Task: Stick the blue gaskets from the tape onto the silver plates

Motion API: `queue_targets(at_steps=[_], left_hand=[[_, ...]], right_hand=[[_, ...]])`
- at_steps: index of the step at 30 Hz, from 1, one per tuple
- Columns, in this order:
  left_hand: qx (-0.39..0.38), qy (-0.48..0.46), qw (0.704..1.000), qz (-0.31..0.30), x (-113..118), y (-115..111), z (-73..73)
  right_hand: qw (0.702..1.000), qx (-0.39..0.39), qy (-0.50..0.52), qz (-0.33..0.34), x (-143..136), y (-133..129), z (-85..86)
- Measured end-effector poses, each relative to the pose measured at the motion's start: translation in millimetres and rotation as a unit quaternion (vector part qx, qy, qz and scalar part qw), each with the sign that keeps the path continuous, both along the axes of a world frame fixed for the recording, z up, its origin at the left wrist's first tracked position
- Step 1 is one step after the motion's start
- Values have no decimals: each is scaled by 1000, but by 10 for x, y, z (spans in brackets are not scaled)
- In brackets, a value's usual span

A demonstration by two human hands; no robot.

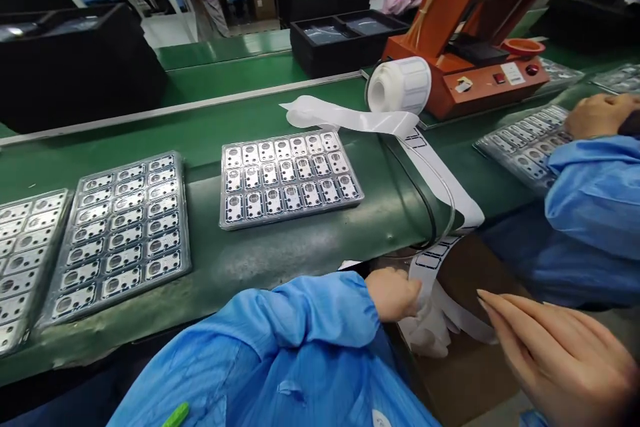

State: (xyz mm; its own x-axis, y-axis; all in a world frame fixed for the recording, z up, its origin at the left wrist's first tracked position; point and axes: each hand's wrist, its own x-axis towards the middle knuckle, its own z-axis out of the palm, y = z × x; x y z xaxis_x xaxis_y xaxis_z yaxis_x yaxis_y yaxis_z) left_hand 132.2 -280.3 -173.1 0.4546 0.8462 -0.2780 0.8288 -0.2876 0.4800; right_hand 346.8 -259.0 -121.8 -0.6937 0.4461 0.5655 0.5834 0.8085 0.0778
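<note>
My left hand [393, 293] is closed at the edge of a white label strip [427, 265], its fingertips against the strip below the table edge. Dark-outlined labels show on the strip, which runs up to a white roll [400, 85]. At the lower right is my right hand [565, 347], its thumb and fingertips pressed together; anything between them is too small to make out. A clear tray of silver plates with dark outlines [290, 177] lies on the green table [260, 250], ahead of my hands and touched by neither.
Two more filled trays [120, 230] [25, 260] lie at the left. An orange machine [490, 83] stands behind the roll. A co-worker's hand [600, 113] rests by another tray at the right. Below the table edge, an open cardboard box [465, 373] holds crumpled strip. Black bins stand farther back.
</note>
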Motion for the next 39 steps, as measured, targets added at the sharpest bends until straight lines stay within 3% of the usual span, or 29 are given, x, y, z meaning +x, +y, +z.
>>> queue_targets(at_steps=[3, 5, 7, 9, 12, 14, 17, 22, 33, 39], left_hand=[[43, 36, 998, -33, -218, -183, 447], [43, 36, 997, -57, -463, -158, 730], [55, 39, 998, -6, -788, 32, 926], [92, 38, 991, 85, -1158, 353, 1006], [123, 112, 962, 218, -1674, 877, 946], [134, 142, 948, 251, -1926, 1131, 848], [136, 165, 939, 268, -2136, 1308, 704], [138, 171, 940, 261, -2192, 1346, 598], [143, 137, 948, 251, -2225, 1321, 557], [180, 87, 938, 284, -2146, 1286, 579]], right_hand=[[996, 15, 88, -13, -46, 50, -94], [991, 22, 123, -42, -142, 64, -104], [988, 55, 136, -51, -281, 70, -74], [982, 114, 145, -35, -428, 76, -24], [972, 176, 153, -5, -587, 78, 31], [970, 185, 158, 12, -633, 71, 36], [969, 170, 175, 33, -648, 57, 3], [975, 133, 177, 29, -680, 45, -87], [977, 90, 192, 8, -787, 34, -261], [976, 77, 203, 9, -850, 35, -295]])
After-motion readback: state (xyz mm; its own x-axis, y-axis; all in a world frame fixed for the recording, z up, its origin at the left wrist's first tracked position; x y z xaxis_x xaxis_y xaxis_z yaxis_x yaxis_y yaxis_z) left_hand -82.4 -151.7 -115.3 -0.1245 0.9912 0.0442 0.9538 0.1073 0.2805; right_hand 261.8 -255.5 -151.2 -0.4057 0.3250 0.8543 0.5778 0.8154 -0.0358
